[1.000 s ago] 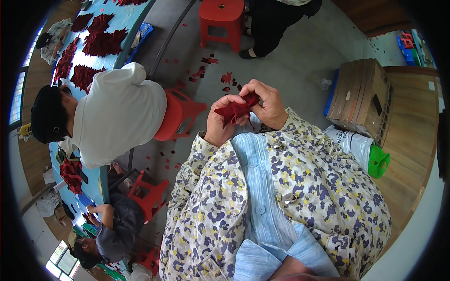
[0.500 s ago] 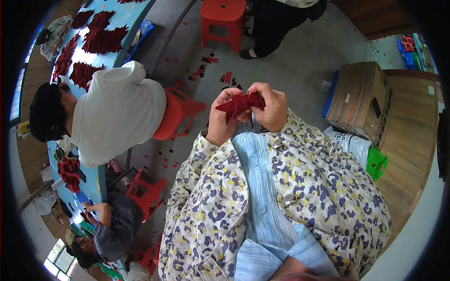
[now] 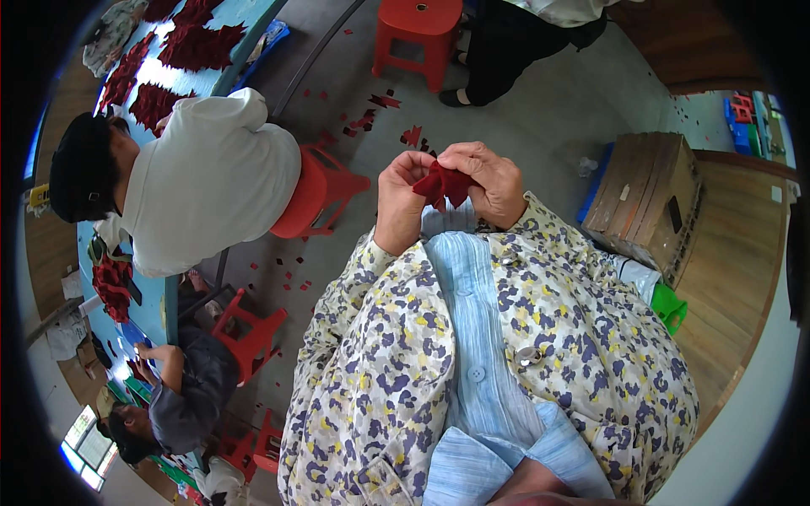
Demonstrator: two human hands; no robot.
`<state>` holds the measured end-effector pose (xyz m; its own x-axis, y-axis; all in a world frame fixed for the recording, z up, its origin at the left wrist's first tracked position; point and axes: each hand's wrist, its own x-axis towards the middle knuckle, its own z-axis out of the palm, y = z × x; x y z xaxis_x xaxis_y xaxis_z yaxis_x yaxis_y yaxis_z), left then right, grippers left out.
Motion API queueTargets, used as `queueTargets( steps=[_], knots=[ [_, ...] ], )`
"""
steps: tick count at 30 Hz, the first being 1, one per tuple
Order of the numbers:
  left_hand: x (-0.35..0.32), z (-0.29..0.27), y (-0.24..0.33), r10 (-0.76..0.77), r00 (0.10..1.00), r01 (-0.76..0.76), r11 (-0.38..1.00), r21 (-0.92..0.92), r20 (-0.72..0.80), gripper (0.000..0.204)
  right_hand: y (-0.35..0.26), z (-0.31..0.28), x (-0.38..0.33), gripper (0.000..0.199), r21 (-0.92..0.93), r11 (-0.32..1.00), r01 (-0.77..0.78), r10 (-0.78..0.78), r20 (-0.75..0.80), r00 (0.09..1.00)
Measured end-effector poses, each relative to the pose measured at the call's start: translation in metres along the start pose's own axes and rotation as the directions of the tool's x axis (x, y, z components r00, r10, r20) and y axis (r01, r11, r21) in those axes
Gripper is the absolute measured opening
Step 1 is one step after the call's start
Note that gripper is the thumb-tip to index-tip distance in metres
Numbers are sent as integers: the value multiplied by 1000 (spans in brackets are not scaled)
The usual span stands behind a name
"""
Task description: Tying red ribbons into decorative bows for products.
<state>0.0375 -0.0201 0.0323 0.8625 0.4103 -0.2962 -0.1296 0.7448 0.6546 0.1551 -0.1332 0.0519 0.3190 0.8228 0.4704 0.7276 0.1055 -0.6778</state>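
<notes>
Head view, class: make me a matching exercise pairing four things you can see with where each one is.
Things:
1. red fabric piece
2. wooden crate
3. red stool
4. green container

Places:
A. at the top, beside a standing person's legs
B. held between both hands
C. on the floor to the right of the hands
D. low on the right, below the crate

Pairs: 1-B, 2-C, 3-A, 4-D

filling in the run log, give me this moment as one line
left hand: pinching red fabric piece | right hand: pinching same piece | piece: held at chest height above grey floor
</notes>
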Motion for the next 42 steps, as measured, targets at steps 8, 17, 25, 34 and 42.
queueTargets(
  steps=[8,17,25,34,42],
  knots=[
    [0,1,5,-6,1000,7,999,43,-26,13,-7,6,3,48,110,986,-125,120,49,992],
    [-10,14,15,66,995,-66,998,13,-68,12,-5,9,2,55,307,932,-192,254,-177,951],
    [-11,7,10,120,975,-120,993,13,-189,12,6,16,-2,51,457,867,-197,319,-205,925],
    [-12,4,6,50,987,-33,993,109,-155,11,-10,10,17,53,43,957,-288,291,-180,940],
    [-7,10,9,-31,982,26,999,-27,-184,15,-10,12,23,52,-145,981,-131,112,-134,985]
  ],
)
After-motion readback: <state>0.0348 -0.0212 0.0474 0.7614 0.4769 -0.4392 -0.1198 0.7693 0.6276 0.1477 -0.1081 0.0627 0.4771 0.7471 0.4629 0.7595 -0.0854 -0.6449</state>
